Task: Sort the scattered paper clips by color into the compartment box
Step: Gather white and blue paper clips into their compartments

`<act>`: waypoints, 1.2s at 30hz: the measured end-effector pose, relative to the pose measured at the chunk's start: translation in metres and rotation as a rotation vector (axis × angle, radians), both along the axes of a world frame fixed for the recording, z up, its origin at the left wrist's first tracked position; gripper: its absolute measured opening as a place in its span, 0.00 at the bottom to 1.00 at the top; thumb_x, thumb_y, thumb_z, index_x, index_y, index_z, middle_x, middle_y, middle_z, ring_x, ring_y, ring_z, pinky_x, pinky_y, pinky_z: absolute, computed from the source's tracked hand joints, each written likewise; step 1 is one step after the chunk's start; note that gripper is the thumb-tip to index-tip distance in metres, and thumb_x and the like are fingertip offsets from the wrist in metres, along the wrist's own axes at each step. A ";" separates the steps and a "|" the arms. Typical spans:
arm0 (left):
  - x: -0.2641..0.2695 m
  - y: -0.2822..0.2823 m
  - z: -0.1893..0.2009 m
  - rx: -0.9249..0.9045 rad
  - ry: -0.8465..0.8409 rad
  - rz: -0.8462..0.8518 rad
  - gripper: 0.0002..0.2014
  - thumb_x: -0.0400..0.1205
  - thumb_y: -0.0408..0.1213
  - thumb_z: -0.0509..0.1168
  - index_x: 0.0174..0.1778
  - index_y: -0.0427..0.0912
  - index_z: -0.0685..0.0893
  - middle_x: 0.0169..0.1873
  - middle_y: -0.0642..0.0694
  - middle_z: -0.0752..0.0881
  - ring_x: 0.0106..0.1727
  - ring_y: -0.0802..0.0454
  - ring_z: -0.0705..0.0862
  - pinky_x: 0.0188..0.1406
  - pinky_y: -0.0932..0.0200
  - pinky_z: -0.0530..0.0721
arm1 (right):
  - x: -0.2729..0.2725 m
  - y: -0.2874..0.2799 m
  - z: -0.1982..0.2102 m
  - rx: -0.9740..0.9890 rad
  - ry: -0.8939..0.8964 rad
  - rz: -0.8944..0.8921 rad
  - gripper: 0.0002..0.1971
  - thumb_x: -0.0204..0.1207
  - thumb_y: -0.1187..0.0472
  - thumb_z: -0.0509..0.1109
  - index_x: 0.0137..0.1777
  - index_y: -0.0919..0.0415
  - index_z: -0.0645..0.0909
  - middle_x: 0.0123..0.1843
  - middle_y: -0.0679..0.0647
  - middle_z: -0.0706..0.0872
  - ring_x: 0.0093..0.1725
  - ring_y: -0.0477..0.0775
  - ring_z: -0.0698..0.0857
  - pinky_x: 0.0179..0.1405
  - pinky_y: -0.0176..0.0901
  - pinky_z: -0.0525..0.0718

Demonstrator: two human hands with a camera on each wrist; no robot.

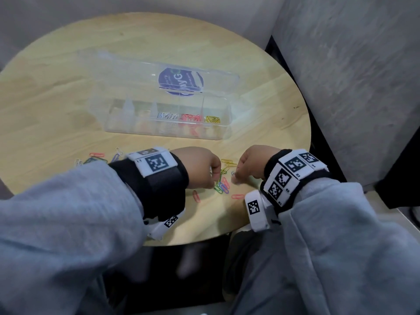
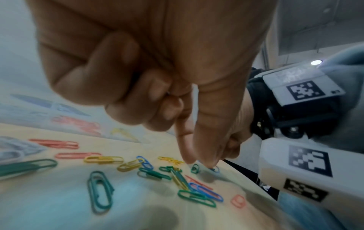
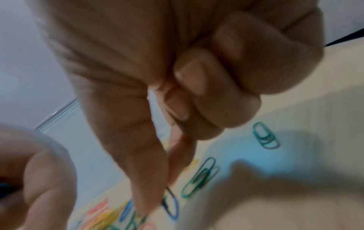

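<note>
**Q:** Clear plastic, that box [image 1: 168,123] — how full is it?

**A:** Partly. It sits lid-open at the bench's [image 1: 56,92] centre. Three right-hand compartments hold clips: pale blue or silver [image 1: 167,115], red [image 1: 192,117], yellow [image 1: 213,119]. The left compartments look empty, though glare makes that uncertain.

**Q:** And what is left?

**A:** Plenty. A mixed heap [image 1: 223,183] of green, blue, yellow and red clips lies at 6 o'clock from the box, between the two hands. A second scatter [image 1: 100,156] lies at 8 o'clock, behind the left sleeve. No green or dark blue shows in the box, so those colours seem untouched.

**Q:** The hands?

**A:** The left hand [image 1: 200,167] is curled, forefinger and thumb drawn together pointing down over the heap; whether they grip a clip cannot be told. The right hand [image 1: 247,164] is likewise curled, its tips meeting on a blue clip [image 3: 171,207] lying on the bench.

**Q:** So roughly?

**A:** Judging by the counts, under halfway.
</note>
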State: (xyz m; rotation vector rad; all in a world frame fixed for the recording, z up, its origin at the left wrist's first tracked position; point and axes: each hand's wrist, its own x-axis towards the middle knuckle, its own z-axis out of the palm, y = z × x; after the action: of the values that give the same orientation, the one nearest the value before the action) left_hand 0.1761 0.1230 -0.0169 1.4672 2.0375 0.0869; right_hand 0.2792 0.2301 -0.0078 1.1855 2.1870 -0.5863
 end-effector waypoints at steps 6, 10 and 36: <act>0.013 0.004 0.005 -0.043 -0.002 -0.036 0.05 0.77 0.39 0.67 0.44 0.55 0.83 0.29 0.54 0.75 0.34 0.52 0.83 0.27 0.62 0.73 | -0.005 0.013 0.015 -0.079 0.119 -0.081 0.08 0.74 0.60 0.68 0.38 0.63 0.76 0.30 0.56 0.76 0.27 0.56 0.72 0.28 0.40 0.69; 0.027 0.017 0.003 -0.044 0.090 -0.104 0.07 0.77 0.41 0.68 0.50 0.51 0.85 0.36 0.53 0.79 0.35 0.53 0.76 0.25 0.65 0.65 | -0.001 0.023 0.019 -0.222 0.283 -0.198 0.13 0.76 0.67 0.65 0.29 0.63 0.72 0.32 0.59 0.78 0.34 0.58 0.73 0.33 0.45 0.71; -0.022 0.003 0.022 0.085 -0.371 0.364 0.08 0.82 0.37 0.63 0.37 0.45 0.78 0.32 0.50 0.81 0.32 0.55 0.79 0.35 0.62 0.80 | 0.002 0.026 0.037 -0.775 0.854 -0.657 0.15 0.80 0.71 0.48 0.41 0.71 0.76 0.38 0.65 0.78 0.37 0.60 0.80 0.42 0.45 0.82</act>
State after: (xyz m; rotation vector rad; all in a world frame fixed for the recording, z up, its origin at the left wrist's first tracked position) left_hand 0.1545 0.1261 0.0054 1.0176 1.9794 0.5584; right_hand 0.2814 0.2561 0.0289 1.2877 1.7187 -2.3050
